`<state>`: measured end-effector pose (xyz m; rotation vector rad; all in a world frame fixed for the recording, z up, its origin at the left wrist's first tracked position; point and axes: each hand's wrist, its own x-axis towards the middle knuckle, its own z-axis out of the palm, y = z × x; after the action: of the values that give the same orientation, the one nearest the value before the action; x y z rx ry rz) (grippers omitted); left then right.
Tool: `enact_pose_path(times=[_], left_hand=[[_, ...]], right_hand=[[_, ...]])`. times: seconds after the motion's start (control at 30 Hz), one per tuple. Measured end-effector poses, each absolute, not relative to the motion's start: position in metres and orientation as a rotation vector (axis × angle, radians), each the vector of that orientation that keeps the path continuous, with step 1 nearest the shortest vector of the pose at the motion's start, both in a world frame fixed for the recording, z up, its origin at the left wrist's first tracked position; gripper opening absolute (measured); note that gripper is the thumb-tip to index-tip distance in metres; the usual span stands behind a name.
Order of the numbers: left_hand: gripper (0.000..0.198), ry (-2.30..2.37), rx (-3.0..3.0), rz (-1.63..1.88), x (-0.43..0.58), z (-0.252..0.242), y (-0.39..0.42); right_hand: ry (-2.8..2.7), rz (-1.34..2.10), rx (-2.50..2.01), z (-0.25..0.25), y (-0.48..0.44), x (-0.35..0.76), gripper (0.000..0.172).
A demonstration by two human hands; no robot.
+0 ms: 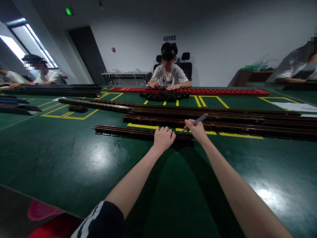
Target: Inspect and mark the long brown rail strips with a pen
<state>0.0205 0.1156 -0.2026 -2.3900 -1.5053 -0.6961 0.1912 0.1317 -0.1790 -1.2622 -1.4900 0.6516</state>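
A long, dark slotted strip (123, 131) lies across the green table in front of me. My left hand (163, 138) curls over it near its right part, with the fingers closed on its far edge. In my right hand (196, 130) is a slim screwdriver (201, 119), its handle tilted up to the right. The thin shaft points down at the strip, just right of my left fingers. Whether the tip touches the strip I cannot make out. Beyond my hands lie more long dark strips (223, 125), bundled side by side.
Across the table (61, 155), a person (169, 74) works over a pile of small black parts (164, 96) by a red slotted rail (223, 92). Other people sit left and right. Dark bars (54, 91) lie far left. A pink basket (41, 210) stands below the near edge.
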Motion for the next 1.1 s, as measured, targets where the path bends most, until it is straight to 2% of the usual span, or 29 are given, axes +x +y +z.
enact_pose_path(times=[1.1], left_hand=[[0.039, -1.484, -2.403, -0.751, 0.019, -0.206, 0.118]], right_hand=[[-1.303, 0.73, -1.148, -0.187, 0.139, 0.21, 0.036]])
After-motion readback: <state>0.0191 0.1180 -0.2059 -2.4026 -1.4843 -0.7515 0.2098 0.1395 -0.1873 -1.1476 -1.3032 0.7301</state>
